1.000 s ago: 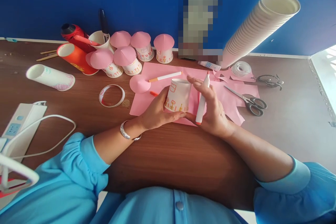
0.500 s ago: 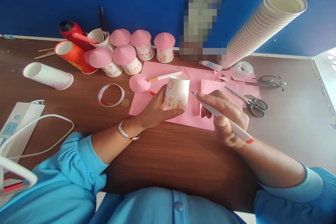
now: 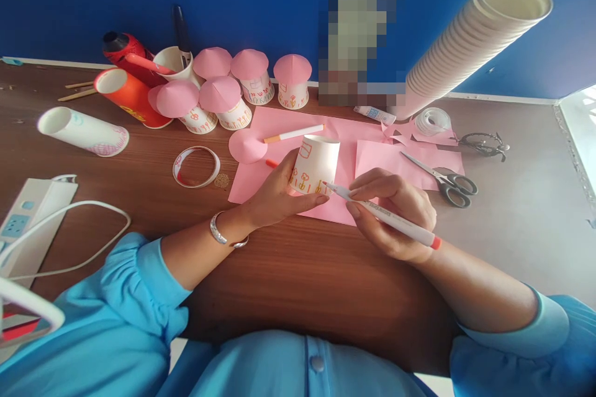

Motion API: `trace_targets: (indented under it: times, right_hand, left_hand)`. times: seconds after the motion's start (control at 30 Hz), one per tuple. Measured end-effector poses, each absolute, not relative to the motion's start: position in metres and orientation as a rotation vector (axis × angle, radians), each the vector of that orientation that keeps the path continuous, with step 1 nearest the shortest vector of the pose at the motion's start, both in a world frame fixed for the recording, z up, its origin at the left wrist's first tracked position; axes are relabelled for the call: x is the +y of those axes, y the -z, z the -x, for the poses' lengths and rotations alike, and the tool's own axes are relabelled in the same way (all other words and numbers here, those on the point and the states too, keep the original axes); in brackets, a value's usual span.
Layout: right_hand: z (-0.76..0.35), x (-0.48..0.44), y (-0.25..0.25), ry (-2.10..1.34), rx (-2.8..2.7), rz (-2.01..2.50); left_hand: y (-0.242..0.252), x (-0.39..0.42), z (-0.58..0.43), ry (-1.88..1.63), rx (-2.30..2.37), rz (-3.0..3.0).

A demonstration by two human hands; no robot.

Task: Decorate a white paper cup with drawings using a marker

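Observation:
My left hand [image 3: 274,195] is closed around an upside-down white paper cup [image 3: 315,163] with small orange drawings along its lower edge, holding it on the pink paper sheet [image 3: 279,127]. My right hand [image 3: 395,211] grips a white marker [image 3: 382,214] with an orange end. The marker's tip touches the cup's lower right side. A silver bracelet [image 3: 222,234] sits on my left wrist.
Several decorated cups with pink cone tops [image 3: 223,90] stand at the back. A tall stack of paper cups [image 3: 470,37] leans at the right. Scissors [image 3: 442,180], a tape roll [image 3: 432,121], a loose pink cone [image 3: 246,146], a second marker [image 3: 293,134], a ring [image 3: 196,167] and a power strip [image 3: 23,223] lie around.
My right hand turned the marker from upright beside the cup to a writing grip and brought its tip to the cup's lower edge. The left hand kept holding the cup.

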State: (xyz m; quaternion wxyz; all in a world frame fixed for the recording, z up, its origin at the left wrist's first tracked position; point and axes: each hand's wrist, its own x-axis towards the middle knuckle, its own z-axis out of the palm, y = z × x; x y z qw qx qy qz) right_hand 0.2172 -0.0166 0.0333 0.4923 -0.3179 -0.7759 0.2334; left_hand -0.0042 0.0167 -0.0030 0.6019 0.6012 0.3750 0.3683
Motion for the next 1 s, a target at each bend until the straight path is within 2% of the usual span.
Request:
trace_targets:
  times: [1.0]
  right_hand:
    - [-0.2155,-0.0153,-0.0302,-0.581,-1.935,0.765]
  left_hand:
    - [0.0015,0.0161,0.0031,-0.842,0.867,-1.393]
